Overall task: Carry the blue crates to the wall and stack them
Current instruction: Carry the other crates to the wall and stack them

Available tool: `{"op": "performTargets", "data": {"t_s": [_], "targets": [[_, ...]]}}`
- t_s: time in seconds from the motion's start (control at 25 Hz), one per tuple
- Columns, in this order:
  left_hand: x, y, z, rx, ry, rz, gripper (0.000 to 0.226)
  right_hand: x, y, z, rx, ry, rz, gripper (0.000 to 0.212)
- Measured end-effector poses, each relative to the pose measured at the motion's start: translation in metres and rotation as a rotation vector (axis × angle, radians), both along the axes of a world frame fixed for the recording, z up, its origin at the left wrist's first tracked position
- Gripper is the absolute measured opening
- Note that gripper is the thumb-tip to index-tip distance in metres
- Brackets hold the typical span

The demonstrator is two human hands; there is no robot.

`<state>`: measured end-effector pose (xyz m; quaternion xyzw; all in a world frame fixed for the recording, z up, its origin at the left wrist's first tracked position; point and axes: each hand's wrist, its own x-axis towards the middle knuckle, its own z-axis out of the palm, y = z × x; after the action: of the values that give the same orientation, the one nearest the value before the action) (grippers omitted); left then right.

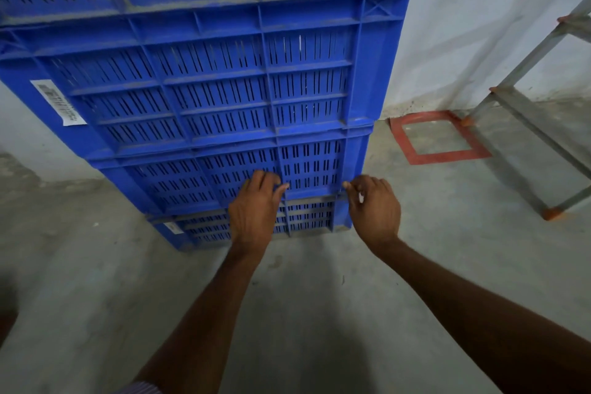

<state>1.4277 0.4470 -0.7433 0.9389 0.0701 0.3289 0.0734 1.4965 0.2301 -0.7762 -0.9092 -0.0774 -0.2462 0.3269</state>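
A tall stack of blue slotted crates (208,80) stands on the concrete floor against the pale wall (479,25). Several crates are visible, the top one cut off by the frame. My left hand (254,208) hovers in front of the lower crates (307,166), fingers curled and apart, holding nothing. My right hand (374,205) is at the stack's right front corner, fingers loosely bent near the crate edge. I cannot tell whether either hand touches the plastic. A white label (59,102) is stuck on the left side of one crate.
A red tape square (444,155) marks the floor beside the wall, right of the stack. A grey metal frame with orange feet (524,125) leans at the far right. Bare concrete floor (303,281) lies under my arms.
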Motion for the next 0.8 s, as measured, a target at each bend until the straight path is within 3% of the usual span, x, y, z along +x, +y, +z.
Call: {"op": "performTargets", "data": {"t_s": [0.12, 0.24, 0.4, 0.52, 0.6, 0.68, 0.76, 0.8], "targets": [[-0.003, 0.008, -0.038, 0.123, 0.194, 0.009, 0.023, 0.013, 0.004, -0.025, 0.298, 0.343, -0.088, 0.031], [0.004, 0.003, -0.048, 0.198, 0.18, -0.04, 0.035, 0.018, 0.008, -0.034, 0.422, 0.301, -0.04, 0.032], [0.019, -0.008, -0.048, 0.172, 0.169, -0.016, 0.031, 0.03, 0.013, -0.034, 0.508, 0.312, -0.088, 0.024], [0.025, -0.009, -0.056, 0.135, 0.215, 0.042, 0.024, 0.044, 0.018, -0.031, 0.578, 0.533, -0.192, 0.026], [0.028, -0.01, -0.061, 0.121, 0.232, 0.063, 0.028, 0.049, 0.018, -0.03, 0.609, 0.683, -0.254, 0.039], [0.029, -0.011, -0.062, 0.085, 0.223, 0.05, 0.028, 0.052, 0.017, -0.025, 0.875, 0.834, -0.255, 0.05], [0.028, -0.009, -0.064, 0.073, 0.203, 0.023, 0.023, 0.051, 0.016, -0.015, 1.173, 0.954, -0.188, 0.04], [0.027, -0.009, -0.065, 0.081, 0.188, 0.012, 0.021, 0.05, 0.016, -0.011, 1.205, 0.986, -0.168, 0.034]]}}
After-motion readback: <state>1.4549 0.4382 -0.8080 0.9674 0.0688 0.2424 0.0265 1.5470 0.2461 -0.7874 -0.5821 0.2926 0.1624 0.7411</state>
